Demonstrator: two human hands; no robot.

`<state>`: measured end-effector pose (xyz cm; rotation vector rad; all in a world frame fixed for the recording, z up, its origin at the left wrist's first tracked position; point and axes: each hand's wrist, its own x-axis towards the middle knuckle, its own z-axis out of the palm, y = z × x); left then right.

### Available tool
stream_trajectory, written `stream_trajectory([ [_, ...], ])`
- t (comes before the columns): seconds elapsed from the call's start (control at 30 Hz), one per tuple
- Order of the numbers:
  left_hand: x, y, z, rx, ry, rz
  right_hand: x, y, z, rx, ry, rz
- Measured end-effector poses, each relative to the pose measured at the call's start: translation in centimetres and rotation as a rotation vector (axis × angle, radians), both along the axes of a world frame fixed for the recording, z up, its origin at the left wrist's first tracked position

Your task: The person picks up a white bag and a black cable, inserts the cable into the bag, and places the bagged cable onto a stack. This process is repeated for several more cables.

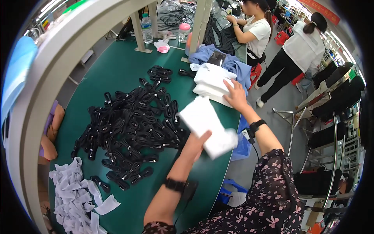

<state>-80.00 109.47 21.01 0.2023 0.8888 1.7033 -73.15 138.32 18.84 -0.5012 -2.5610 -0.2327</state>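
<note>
Left hand (194,146) is grasping 1 white packet (202,116), thumb pressing over its near face; packet is showing blurred, material unclear. From that hand it is extending toward 1 o'clock, long axis running roughly 11 to 5 o'clock. Right hand (237,96) is resting, fingers loose and spread, over the edge of a white stack (210,76); it is apparently touching, not clenching anything visible. Key relation, as I am judging it: the stack is lying at 10 o'clock from the right hand and just past 12 from the left, the right being the nearer of the 2. The packet's upper end is sitting around 7 o'clock from the stack; cannot tell if they are touching. Black cable bundles (130,119) are lying heaped at 10 o'clock from the left hand, covering much of the green table (136,210).
</note>
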Motion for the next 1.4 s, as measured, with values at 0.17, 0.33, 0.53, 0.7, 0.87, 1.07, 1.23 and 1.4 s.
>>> stream_trajectory([
  [0.17,1.6,1.8,-0.9,-0.346,0.219,-0.028,2.5,-3.1,3.0,-0.622,0.104,0.006],
  [0.33,5.2,-5.0,-1.5,-0.158,0.218,-0.257,3.1,-11.8,4.2,-0.281,-0.181,0.048],
  [0.53,9.7,-16.6,-3.5,-0.255,0.153,-0.202,2.6,-9.8,-0.8,-0.013,-0.027,0.136],
  [0.7,13.3,-23.7,-6.0,-0.371,0.398,-0.059,1.4,-8.8,1.1,-0.326,0.018,0.167],
  [0.87,14.9,-26.2,-3.4,-0.299,1.217,-0.160,0.6,-6.9,1.2,-0.210,-0.050,0.062],
  [1.07,15.0,-25.4,-5.0,-0.286,1.325,-0.283,0.3,-2.3,-1.1,-0.086,-0.060,0.098],
  [1.23,15.0,-27.0,-5.4,-0.251,1.319,-0.231,-0.7,-5.3,-0.7,-0.031,-0.062,0.110],
  [1.4,15.7,-26.5,-5.0,-0.312,1.362,-0.225,-0.1,-6.1,0.4,0.036,0.016,0.182],
])
